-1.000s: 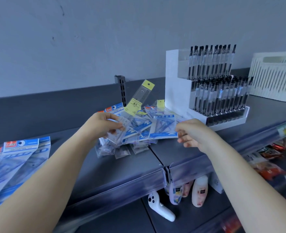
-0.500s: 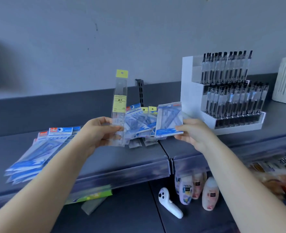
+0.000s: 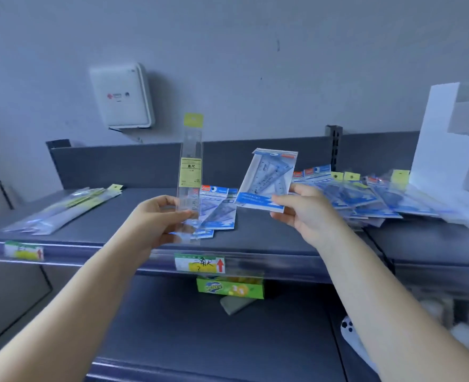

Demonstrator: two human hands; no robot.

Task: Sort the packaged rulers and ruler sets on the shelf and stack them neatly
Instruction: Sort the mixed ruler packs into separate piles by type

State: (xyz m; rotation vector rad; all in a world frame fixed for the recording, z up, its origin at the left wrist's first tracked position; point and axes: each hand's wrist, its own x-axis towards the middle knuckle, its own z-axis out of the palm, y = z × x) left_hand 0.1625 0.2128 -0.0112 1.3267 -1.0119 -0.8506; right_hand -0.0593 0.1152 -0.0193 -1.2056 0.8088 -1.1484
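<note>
My left hand (image 3: 156,220) pinches a clear packaged straight ruler (image 3: 190,172) with a yellow hang tab, held upright above the shelf (image 3: 269,238). My right hand (image 3: 301,209) grips a blue ruler set pack (image 3: 267,179) by its lower edge, tilted up. Behind the straight ruler lies a small stack of blue ruler sets (image 3: 219,208). A pile of straight rulers (image 3: 62,209) lies on the shelf at the left. A loose heap of mixed blue packs (image 3: 365,194) sprawls at the right.
A white pen display stand (image 3: 448,150) sits at the far right of the shelf. A white box (image 3: 121,96) hangs on the wall. Price tags (image 3: 199,263) line the shelf edge. Below are a green box (image 3: 229,289) and a white controller (image 3: 352,337).
The view has swung left, bringing the left ruler pile and the wall box into sight. Both hands have carried their packs leftward, away from the heap by the pen stand.
</note>
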